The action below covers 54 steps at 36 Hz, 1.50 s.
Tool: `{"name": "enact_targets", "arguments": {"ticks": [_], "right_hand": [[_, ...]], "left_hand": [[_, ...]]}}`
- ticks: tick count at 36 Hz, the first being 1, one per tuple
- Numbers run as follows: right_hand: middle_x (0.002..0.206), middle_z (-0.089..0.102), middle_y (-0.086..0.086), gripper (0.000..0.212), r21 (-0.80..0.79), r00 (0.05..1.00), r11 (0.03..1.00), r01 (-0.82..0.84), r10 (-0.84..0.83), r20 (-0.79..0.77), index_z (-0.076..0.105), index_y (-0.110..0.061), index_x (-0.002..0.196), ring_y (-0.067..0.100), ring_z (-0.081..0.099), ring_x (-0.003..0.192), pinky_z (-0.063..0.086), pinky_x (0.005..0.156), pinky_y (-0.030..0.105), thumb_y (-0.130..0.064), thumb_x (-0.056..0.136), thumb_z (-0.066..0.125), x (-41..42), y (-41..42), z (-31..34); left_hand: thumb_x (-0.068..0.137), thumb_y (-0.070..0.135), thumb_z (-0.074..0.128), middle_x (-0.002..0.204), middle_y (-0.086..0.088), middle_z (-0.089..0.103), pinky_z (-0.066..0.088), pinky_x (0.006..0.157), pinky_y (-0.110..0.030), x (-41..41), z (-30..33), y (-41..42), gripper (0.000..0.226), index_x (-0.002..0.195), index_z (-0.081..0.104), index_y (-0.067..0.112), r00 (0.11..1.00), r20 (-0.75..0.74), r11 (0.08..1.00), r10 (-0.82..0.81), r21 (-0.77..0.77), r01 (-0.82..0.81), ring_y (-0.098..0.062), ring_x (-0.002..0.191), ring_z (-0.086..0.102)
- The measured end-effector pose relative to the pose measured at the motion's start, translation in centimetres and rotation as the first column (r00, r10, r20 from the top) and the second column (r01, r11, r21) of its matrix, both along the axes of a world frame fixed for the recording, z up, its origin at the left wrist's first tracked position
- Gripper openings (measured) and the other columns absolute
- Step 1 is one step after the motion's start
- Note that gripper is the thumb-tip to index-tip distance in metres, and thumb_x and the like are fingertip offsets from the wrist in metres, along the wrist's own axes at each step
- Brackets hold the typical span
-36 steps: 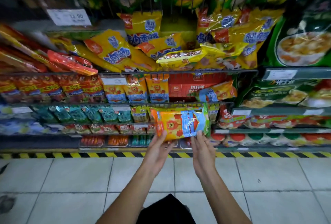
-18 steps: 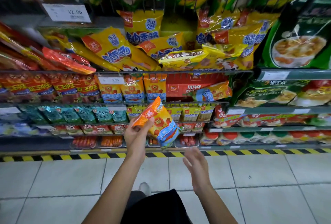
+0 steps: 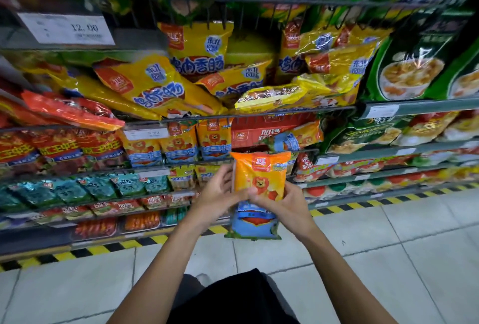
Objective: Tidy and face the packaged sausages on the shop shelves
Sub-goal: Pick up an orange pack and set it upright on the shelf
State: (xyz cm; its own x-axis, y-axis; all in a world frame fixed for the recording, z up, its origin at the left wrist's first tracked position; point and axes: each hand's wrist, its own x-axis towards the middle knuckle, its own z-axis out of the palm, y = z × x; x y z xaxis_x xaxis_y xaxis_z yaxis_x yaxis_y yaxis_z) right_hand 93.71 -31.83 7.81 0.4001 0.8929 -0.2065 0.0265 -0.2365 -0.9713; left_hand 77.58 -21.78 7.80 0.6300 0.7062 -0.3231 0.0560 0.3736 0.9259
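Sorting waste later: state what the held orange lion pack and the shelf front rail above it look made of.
Orange lion pack: apparently thin printed plastic film, glossy; it crinkles and bends in both hands. Shelf front rail: probably metal wire, dark and thin; its coating cannot be told.

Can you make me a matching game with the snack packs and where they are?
Things:
1. lion pack
2. green soup bag
3. teal packs
4. price tag

Places:
A. top left, on the shelf rail
B. held in both hands
C. low shelf on the left
D. upper shelf on the right

Pairs: 1-B, 2-D, 3-C, 4-A. The left hand and right hand grip the lion pack upright.
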Motion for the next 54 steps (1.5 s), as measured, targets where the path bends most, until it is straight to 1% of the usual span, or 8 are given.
{"name": "enact_targets", "arguments": {"ticks": [10, 27, 32, 34, 36, 42, 50, 54], "right_hand": [[0.111, 0.077, -0.002, 0.045, -0.155, 0.983, 0.972, -0.176, 0.164, -0.086, 0.066, -0.013, 0.12, 0.013, 0.074, 0.102, 0.06, 0.084, 0.029, -0.012, 0.08, 0.086, 1.5, 2.2, -1.8], [0.106, 0.078, -0.005, 0.046, -0.163, 0.917, 0.905, -0.392, 0.399, 0.013, 0.07, -0.015, 0.113, 0.01, 0.074, 0.099, 0.061, 0.087, 0.031, -0.026, 0.072, 0.086, 12.4, 4.0, -4.0], [0.106, 0.078, -0.003, 0.043, -0.171, 0.919, 0.904, -0.391, 0.394, -0.021, 0.069, -0.01, 0.114, 0.011, 0.074, 0.099, 0.061, 0.088, 0.034, -0.022, 0.076, 0.085, 14.0, 3.8, -4.8], [0.085, 0.076, -0.017, 0.02, -0.194, 0.911, 0.893, -0.406, 0.413, -0.008, 0.066, -0.014, 0.096, -0.002, 0.072, 0.083, 0.059, 0.078, 0.024, -0.008, 0.084, 0.081, 14.3, 3.8, -5.4], [0.068, 0.069, -0.023, 0.028, -0.205, 0.907, 0.889, -0.409, 0.42, 0.012, 0.057, -0.02, 0.084, -0.007, 0.067, 0.072, 0.055, 0.072, 0.019, 0.001, 0.087, 0.075, 14.2, 3.9, -6.0], [0.114, 0.076, 0.001, 0.033, -0.185, 0.898, 0.893, -0.41, 0.431, 0.088, 0.068, -0.006, 0.117, 0.016, 0.072, 0.108, 0.058, 0.092, 0.031, -0.014, 0.086, 0.079, 13.5, 4.4, -8.7], [0.081, 0.078, -0.014, 0.018, -0.069, 0.929, 0.961, -0.268, 0.277, 0.245, 0.071, -0.014, 0.088, 0.002, 0.074, 0.078, 0.054, 0.072, 0.014, -0.002, 0.081, 0.082, 12.6, 5.9, -9.7], [0.09, 0.075, -0.029, 0.028, 0.042, 0.925, 0.975, -0.219, 0.194, 0.327, 0.071, -0.022, 0.098, -0.005, 0.072, 0.092, 0.053, 0.08, 0.011, -0.006, 0.079, 0.084, 12.4, 7.2, -8.8]], "left_hand": [[0.081, 0.028, 0.083, 0.099, 0.011, 0.079, 0.06, 0.075, -0.025, -1.5, -1.9, 0.5, 0.022, 0.102, 0.077, 0.028, 0.971, -0.138, 0.977, 0.197, 0.11, -0.183, -0.008, 0.093, 0.074], [0.084, 0.006, 0.082, 0.123, 0.014, 0.066, 0.055, 0.09, -0.017, 6.4, -3.6, -0.6, 0.054, 0.126, 0.058, 0.031, 0.962, -0.25, 0.994, 0.111, 0.051, -0.101, -0.002, 0.117, 0.065], [0.083, 0.006, 0.084, 0.119, 0.007, 0.071, 0.057, 0.087, -0.02, 7.9, -4.7, -1.3, 0.05, 0.124, 0.062, 0.025, 0.946, -0.237, 0.975, 0.22, 0.067, -0.21, -0.005, 0.106, 0.07], [0.082, 0.004, 0.084, 0.116, 0.01, 0.071, 0.054, 0.084, -0.015, 8.2, -5.0, -1.5, 0.048, 0.118, 0.063, 0.028, 0.943, -0.232, 0.97, 0.238, 0.096, -0.222, 0.001, 0.103, 0.07], [0.082, 0.002, 0.084, 0.113, 0.014, 0.071, 0.053, 0.083, -0.013, 8.2, -5.7, -1.6, 0.047, 0.114, 0.064, 0.031, 0.944, -0.223, 0.968, 0.244, 0.115, -0.223, 0.006, 0.102, 0.069], [0.081, 0.009, 0.086, 0.121, 0.009, 0.073, 0.055, 0.093, -0.02, 7.3, -9.8, -0.7, 0.051, 0.124, 0.065, 0.028, 0.953, -0.167, 0.962, 0.251, 0.155, -0.226, -0.004, 0.112, 0.069], [0.083, 0.008, 0.084, 0.126, 0.004, 0.072, 0.052, 0.099, -0.021, 7.1, -12.1, 2.8, 0.053, 0.132, 0.065, 0.014, 0.971, -0.08, 0.954, 0.224, 0.221, -0.202, -0.006, 0.118, 0.067], [0.085, 0.013, 0.084, 0.126, 0.01, 0.071, 0.051, 0.103, -0.027, 7.2, -10.4, 5.2, 0.05, 0.131, 0.066, 0.02, 0.974, -0.068, 0.913, 0.216, 0.369, -0.176, -0.003, 0.12, 0.064]]}}
